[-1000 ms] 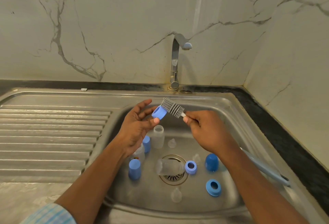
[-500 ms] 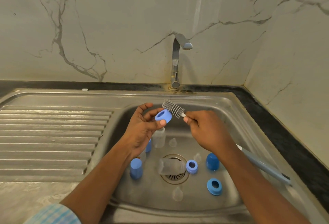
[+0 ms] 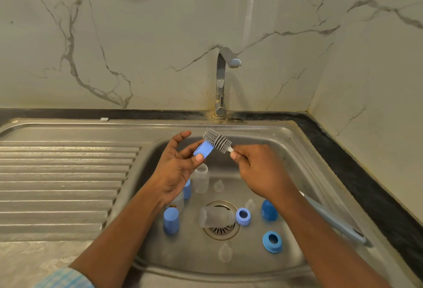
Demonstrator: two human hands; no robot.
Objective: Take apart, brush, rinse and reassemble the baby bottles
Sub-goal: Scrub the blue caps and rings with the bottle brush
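Sink front edge (image 3: 206, 271): clear teat (image 3: 225, 252) just inside it; blue screw ring (image 3: 272, 241) to its right, opening up.
Sink left side: blue cap (image 3: 170, 220) upright beside the left forearm.
Drain (image 3: 220, 230): clear bottle (image 3: 215, 216) on its side across it, second blue ring (image 3: 243, 216) at its mouth end.
Sink right side: domed blue cap (image 3: 269, 210); long grey-blue handle (image 3: 336, 221) showing past the right forearm.
Sink back half: open bottle (image 3: 200, 177) upright, small teat (image 3: 218, 185) just beside it.
Left hand (image 3: 176, 168): above the basin, thumb and fingers pinching a blue collar (image 3: 203, 149) with the index finger lifted straight.
Right hand (image 3: 258, 168): fingers and thumb clamped on the stem of the brush (image 3: 217, 139).
Bristles: grey, touching the collar's far end; whether inside it, cannot tell.
Back rim: tap (image 3: 220, 81), spout turned right.
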